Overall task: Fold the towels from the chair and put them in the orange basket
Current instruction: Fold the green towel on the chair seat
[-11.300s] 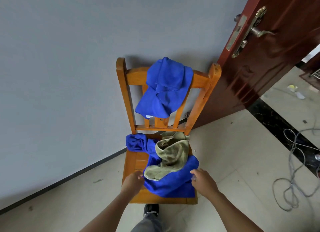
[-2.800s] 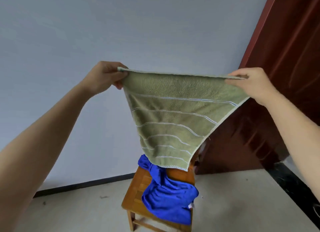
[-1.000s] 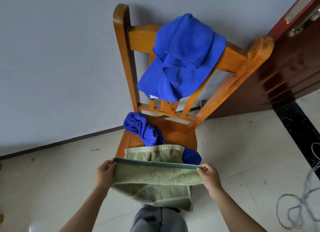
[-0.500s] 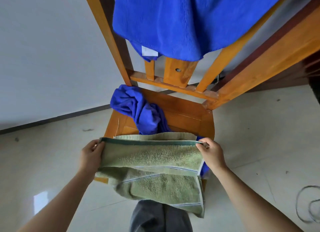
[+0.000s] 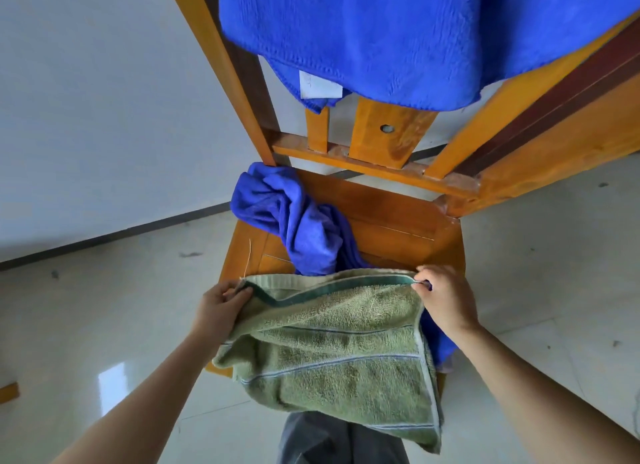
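Doubled over the front edge of the chair (image 5: pixel 398 228) seat: green towel (image 5: pixel 332 345), long axis side to side across the chair front, loose half hanging off toward the floor. Left hand (image 5: pixel 216 307) by the chair's front-left corner, right hand (image 5: pixel 446 300) by its front-right, each equally near its own towel corner. Fingers (image 5: pixel 242 292) of both clamped on the dark-trimmed top edge, forearms reaching in low. Likely next: laying flat on the seat for another fold. Just behind, crumpled blue towel (image 5: pixel 294 228). Orange basket out of view.

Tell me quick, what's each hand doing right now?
Left hand: pinching the left top corner of the green towel.
Right hand: pinching the towel's right top corner.
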Demonstrator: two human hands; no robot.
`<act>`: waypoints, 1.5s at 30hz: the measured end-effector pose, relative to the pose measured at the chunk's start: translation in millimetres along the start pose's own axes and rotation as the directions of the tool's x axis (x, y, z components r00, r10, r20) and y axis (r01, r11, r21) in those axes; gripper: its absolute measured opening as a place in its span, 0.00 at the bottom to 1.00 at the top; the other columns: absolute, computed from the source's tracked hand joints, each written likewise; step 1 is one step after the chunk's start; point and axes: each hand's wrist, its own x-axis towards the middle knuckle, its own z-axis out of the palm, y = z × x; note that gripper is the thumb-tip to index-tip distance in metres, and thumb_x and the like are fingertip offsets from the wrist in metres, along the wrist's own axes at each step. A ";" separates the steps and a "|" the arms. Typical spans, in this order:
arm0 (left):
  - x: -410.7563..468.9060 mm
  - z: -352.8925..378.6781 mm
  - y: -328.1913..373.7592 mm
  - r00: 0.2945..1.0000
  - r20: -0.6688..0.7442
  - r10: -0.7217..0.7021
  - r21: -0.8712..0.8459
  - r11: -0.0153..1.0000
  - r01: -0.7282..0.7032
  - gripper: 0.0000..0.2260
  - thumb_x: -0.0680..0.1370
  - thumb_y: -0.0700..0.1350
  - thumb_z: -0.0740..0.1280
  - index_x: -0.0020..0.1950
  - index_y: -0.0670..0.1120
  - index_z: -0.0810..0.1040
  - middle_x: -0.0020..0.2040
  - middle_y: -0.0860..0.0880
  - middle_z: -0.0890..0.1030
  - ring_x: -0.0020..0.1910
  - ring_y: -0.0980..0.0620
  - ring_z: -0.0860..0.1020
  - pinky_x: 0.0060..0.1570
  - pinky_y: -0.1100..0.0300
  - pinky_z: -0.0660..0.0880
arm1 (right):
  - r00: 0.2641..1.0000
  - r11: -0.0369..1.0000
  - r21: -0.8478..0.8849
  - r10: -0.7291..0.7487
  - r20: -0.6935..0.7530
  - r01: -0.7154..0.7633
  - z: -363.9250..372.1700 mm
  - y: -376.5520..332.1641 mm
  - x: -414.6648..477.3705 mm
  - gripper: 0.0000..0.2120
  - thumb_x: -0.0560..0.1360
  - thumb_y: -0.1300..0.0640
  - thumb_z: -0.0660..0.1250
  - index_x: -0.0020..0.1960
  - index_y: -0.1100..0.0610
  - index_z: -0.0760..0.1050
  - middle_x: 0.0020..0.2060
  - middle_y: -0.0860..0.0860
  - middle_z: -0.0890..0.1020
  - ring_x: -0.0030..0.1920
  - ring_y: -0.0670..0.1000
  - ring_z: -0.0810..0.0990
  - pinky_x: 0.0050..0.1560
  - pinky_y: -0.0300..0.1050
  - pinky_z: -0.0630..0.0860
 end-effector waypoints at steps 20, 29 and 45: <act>26.5 1.9 -17.4 0.934 0.145 0.328 0.848 0.444 -0.288 0.12 0.78 0.46 0.64 0.58 0.45 0.79 0.57 0.42 0.76 0.59 0.41 0.71 0.57 0.49 0.65 | 0.936 0.880 -0.343 -0.351 -0.004 0.329 -1.5 -3.9 -10.0 0.13 0.54 0.71 0.78 0.29 0.62 0.75 0.27 0.54 0.77 0.28 0.55 0.76 0.27 0.42 0.73; 19.3 -12.5 -23.6 0.892 0.296 0.342 0.611 0.650 -0.452 0.20 0.72 0.38 0.72 0.63 0.45 0.75 0.59 0.42 0.74 0.46 0.46 0.74 0.50 0.55 0.72 | 0.995 0.994 -0.041 -0.100 0.026 0.101 -1.3 5.9 -10.3 0.03 0.73 0.66 0.68 0.43 0.66 0.78 0.43 0.57 0.80 0.41 0.56 0.77 0.35 0.41 0.63; 36.6 -15.6 -11.7 0.910 0.224 0.348 0.621 0.669 -0.409 0.09 0.71 0.37 0.72 0.51 0.41 0.83 0.53 0.41 0.80 0.49 0.42 0.77 0.49 0.53 0.72 | 0.996 0.999 -0.048 -0.002 0.092 0.006 0.1 -0.2 -5.8 0.03 0.74 0.65 0.66 0.44 0.65 0.77 0.45 0.57 0.80 0.43 0.56 0.77 0.39 0.44 0.69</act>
